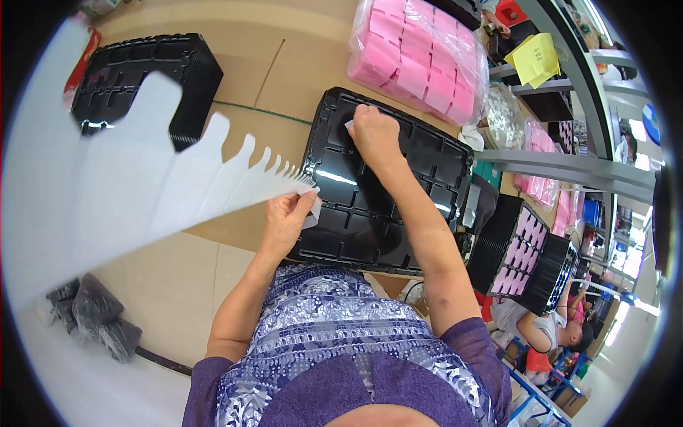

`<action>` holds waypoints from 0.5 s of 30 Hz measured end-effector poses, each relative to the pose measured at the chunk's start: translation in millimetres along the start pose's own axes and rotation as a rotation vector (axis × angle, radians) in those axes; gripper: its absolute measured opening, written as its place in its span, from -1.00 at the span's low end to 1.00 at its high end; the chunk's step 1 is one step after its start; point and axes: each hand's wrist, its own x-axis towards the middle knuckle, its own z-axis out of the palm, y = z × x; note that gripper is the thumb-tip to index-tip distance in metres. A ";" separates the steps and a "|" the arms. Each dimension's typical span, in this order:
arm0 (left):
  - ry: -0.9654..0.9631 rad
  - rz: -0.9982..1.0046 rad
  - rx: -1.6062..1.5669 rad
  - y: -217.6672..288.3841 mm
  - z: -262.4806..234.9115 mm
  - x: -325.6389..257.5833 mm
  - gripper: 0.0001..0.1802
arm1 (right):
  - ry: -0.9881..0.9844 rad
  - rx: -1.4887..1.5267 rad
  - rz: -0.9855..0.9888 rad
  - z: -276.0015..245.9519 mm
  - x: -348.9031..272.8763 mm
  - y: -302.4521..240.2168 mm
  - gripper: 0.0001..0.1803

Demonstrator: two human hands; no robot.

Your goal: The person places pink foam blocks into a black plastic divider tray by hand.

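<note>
A glossy black plastic tray (334, 178) with several rectangular pockets lies on the brown table in front of me. My right hand (373, 135) rests on its far part, pinching a small white card (349, 125) against a pocket. My left hand (287, 219) grips a fanned stack of long white cards (142, 185) at the tray's left edge; the stack spreads wide toward the left.
A stack of black trays (149, 78) stands at the far left. A clear bag of pink pieces (420, 57) lies behind the tray. Right of me are trays holding pink pieces (526, 256), grey shelving (569, 167) and another person (548, 324). Dark wrapped bundles (96, 313) lie lower left.
</note>
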 end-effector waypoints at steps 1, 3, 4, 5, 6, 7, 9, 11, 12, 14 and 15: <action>-0.007 -0.032 0.004 1.2 -0.2 -0.1 -0.79 | -0.025 -0.117 -0.032 0.9 0.5 -5.0 -0.85; 0.007 -0.130 -0.072 2.9 0.4 -1.4 -0.80 | -0.037 -0.160 -0.077 0.3 3.4 -10.6 -0.85; -0.011 -0.095 -0.070 2.2 -1.3 -0.6 -0.81 | -0.066 -0.135 -0.117 0.0 4.5 -11.5 -0.85; -0.028 -0.060 -0.068 1.4 -3.0 0.2 -0.82 | -0.094 -0.108 -0.158 -0.8 5.6 -12.0 -0.85; -0.028 -0.061 -0.074 1.0 -4.3 0.8 -0.82 | -0.109 0.034 -0.097 -4.4 8.8 -4.7 -0.83; -0.027 -0.074 -0.078 0.6 -5.8 1.2 -0.84 | -0.122 0.176 -0.037 -9.3 12.5 1.9 -0.80; -0.028 -0.086 -0.083 0.5 -6.8 1.3 -0.85 | -0.146 0.055 -0.007 -14.5 9.9 -7.4 -0.79; -0.034 -0.112 -0.118 1.4 -6.7 1.2 -0.87 | -0.158 0.059 -0.061 -15.3 10.0 -7.2 -0.79; -0.036 -0.113 -0.120 1.0 -6.8 1.6 -0.87 | -0.174 0.065 -0.114 -13.7 10.5 -6.3 -0.80; -0.007 -0.126 -0.142 0.8 -6.6 2.0 -0.88 | -0.174 0.144 -0.097 -7.2 14.3 5.2 -0.80; -0.008 -0.122 -0.141 0.5 -5.9 1.8 -0.88 | -0.170 0.226 -0.085 -8.7 15.5 8.8 -0.80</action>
